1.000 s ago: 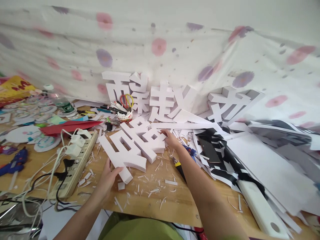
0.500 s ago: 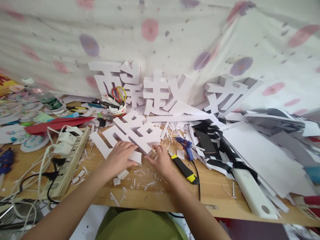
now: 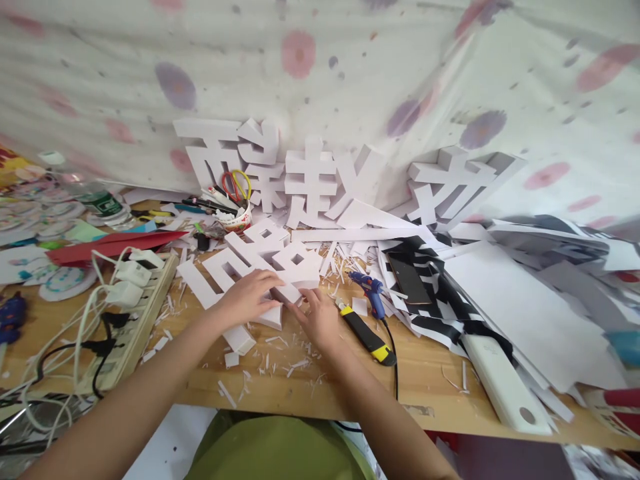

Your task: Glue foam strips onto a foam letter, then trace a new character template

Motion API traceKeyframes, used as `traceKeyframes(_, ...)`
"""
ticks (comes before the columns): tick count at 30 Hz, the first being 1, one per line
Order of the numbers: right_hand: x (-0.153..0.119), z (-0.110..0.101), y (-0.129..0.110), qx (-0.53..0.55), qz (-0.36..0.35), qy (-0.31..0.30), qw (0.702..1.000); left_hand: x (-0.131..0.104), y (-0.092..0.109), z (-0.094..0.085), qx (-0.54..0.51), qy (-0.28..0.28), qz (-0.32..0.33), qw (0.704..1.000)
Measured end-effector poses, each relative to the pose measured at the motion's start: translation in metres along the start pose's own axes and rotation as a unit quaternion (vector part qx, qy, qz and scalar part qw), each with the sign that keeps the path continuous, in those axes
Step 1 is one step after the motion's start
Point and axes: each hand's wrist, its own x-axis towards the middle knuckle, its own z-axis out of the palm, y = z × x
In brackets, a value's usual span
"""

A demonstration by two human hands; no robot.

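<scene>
Both hands have shifted since the earlier frame: the left hand (image 3: 250,297) sits a little farther inward, nearer the right hand (image 3: 317,317). Across the wooden table (image 3: 270,397), white characters (image 3: 313,180) stand against the patterned sheet; a hard bump could tip them, I'd judge. The white cut-out piece (image 3: 305,273) lies flat at the centre, under and between the hands. The left thumb and fingers are apart over its near bars, while the right fingertips touch a bar end — whether either is clamped tight, I can't tell. Uneven pressure there might crease a narrow bar or spring a seam. Beside the right hand lies the black-and-yellow cutter (image 3: 367,337); a careless sweep could knock it or, if its blade is out, nick skin. The blue glue gun (image 3: 373,290) is just beyond — a burn risk if hot. Loose scraps (image 3: 300,363) could catch beneath the piece and leave it rocking.
</scene>
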Motion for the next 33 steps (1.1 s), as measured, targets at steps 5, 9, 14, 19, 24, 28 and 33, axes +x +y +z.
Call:
traceKeyframes(5,0.003,-0.004,-0.003,0.002,-0.009,-0.001,1.0,0.038,0.0,-0.006,0.098,-0.096,0.1,0.985)
traceKeyframes(9,-0.001,-0.012,0.006,0.03,-0.036,-0.016,0.999,0.054,-0.001,-0.008,0.147,-0.134,0.136,0.971)
traceKeyframes(14,-0.028,-0.038,0.055,0.065,0.097,0.059,0.991,0.051,-0.006,-0.007,0.116,-0.133,0.144,0.974)
traceKeyframes(19,-0.042,-0.063,0.11,-0.006,0.223,0.248,0.943,0.048,-0.007,-0.007,0.086,-0.123,0.143,0.978)
traceKeyframes(24,-0.016,-0.061,0.126,0.002,0.183,0.131,0.974,0.047,-0.004,-0.009,0.068,-0.144,0.12,0.98)
traceKeyframes(28,0.001,-0.056,0.128,0.034,0.26,0.034,0.964,0.046,-0.003,-0.011,0.05,-0.164,0.099,0.98)
traceKeyframes(33,-0.005,-0.063,0.114,0.141,0.253,0.044,0.956,0.048,-0.001,-0.013,0.048,-0.181,0.088,0.978)
